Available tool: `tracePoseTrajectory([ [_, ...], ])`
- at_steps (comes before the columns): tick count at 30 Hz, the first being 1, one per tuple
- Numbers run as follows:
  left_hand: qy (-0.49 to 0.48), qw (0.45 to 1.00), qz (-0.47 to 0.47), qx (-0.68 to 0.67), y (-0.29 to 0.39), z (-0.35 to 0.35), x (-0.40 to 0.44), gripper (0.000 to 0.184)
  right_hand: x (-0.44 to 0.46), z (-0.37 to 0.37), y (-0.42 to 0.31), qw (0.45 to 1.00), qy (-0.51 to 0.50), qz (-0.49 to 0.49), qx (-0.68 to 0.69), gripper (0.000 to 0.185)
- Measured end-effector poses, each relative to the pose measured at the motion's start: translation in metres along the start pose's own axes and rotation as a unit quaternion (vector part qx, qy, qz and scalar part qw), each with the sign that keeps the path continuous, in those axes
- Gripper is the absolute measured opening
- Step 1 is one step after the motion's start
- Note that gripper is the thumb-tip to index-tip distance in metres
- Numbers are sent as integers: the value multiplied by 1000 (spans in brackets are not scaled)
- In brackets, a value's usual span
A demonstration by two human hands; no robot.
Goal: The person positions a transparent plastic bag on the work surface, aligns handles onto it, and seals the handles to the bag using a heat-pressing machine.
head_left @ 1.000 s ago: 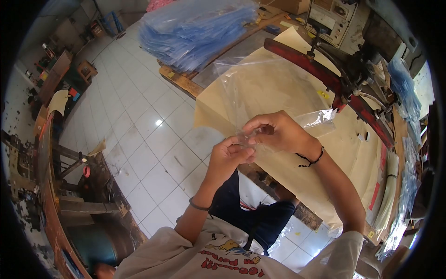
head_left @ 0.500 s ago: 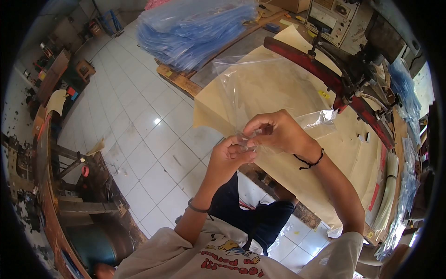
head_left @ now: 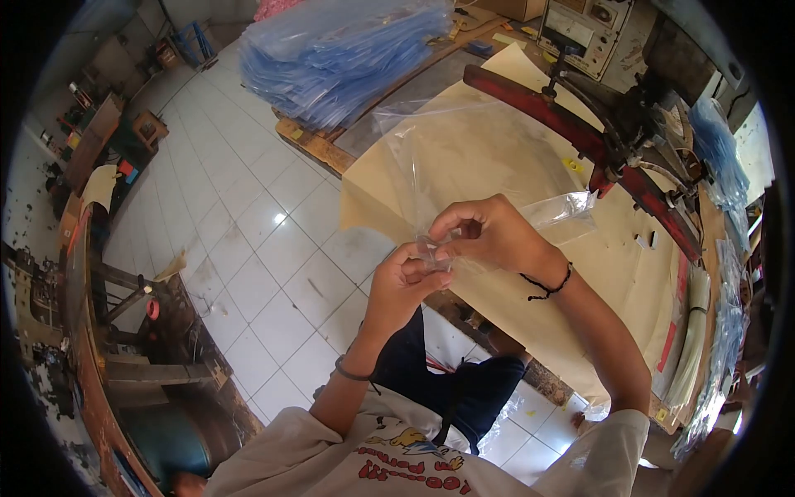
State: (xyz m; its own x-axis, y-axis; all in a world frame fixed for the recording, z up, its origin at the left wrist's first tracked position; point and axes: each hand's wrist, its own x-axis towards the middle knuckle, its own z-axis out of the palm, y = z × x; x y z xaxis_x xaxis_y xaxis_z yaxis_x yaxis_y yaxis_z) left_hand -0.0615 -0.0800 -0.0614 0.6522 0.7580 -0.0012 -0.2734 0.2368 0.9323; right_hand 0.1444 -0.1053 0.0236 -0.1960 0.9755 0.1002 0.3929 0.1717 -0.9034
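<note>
A clear plastic sheet or bag [head_left: 489,137] lies over the brown paper [head_left: 530,306] on the work table, its near edge gathered up between my hands. My left hand [head_left: 401,282] pinches that edge between thumb and fingers. Close against it, my right hand [head_left: 493,236] pinches the same plastic, thumb and forefinger curled together. A shiny folded strip of the plastic [head_left: 567,209] sticks out to the right, beyond my right wrist. Exactly how the gathered edge is folded is hidden by my fingers.
A red metal bar [head_left: 538,103] of a machine spans the table's right side. Bluish plastic sheets [head_left: 339,62] are heaped at the back left. A control box [head_left: 584,33] stands behind. A bundle of pale strips [head_left: 689,340] lies at right. White floor tiles [head_left: 273,273] extend left.
My left thumb and fingers have parted slightly around the plastic edge. Both hands stay close together, and the view has shifted a little.
</note>
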Motion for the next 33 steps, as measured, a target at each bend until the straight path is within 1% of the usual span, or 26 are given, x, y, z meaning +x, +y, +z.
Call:
tracePoseTrajectory([
  [2, 3, 1000, 8, 17, 1, 1, -1, 36, 0, 0, -1, 1000, 1, 2, -8, 21],
  [8, -3, 1000, -3, -10, 0, -2, 2, 36, -1, -1, -4, 1000, -4, 8, -9, 21],
  [14, -28, 1000, 3, 10, 4, -5, 3, 35, 1, 0, -6, 1000, 8, 8, -15, 21],
  [17, -24, 998, -6, 51, 6, -4, 1, 37, 0, 1, -8, 999, 29, 11, -35, 22],
  [20, -14, 1000, 19, 9, -1, 2, -1, 38, -1, 3, -7, 998, 36, 15, -48, 23],
  [23, 16, 998, 48, -48, -7, 14, -4, 35, -2, 4, 2, 997, 40, -22, -66, 23],
  [26, 48, 996, 67, -42, -9, 24, -1, 31, -2, 3, -5, 998, 36, -2, -56, 23],
  [29, 61, 997, 43, 0, -4, 22, 4, 27, -2, 4, -4, 998, 38, -5, -58, 24],
  [33, 64, 997, 41, -6, -2, 22, 2, 25, -3, 5, -1, 997, 51, -3, -53, 27],
])
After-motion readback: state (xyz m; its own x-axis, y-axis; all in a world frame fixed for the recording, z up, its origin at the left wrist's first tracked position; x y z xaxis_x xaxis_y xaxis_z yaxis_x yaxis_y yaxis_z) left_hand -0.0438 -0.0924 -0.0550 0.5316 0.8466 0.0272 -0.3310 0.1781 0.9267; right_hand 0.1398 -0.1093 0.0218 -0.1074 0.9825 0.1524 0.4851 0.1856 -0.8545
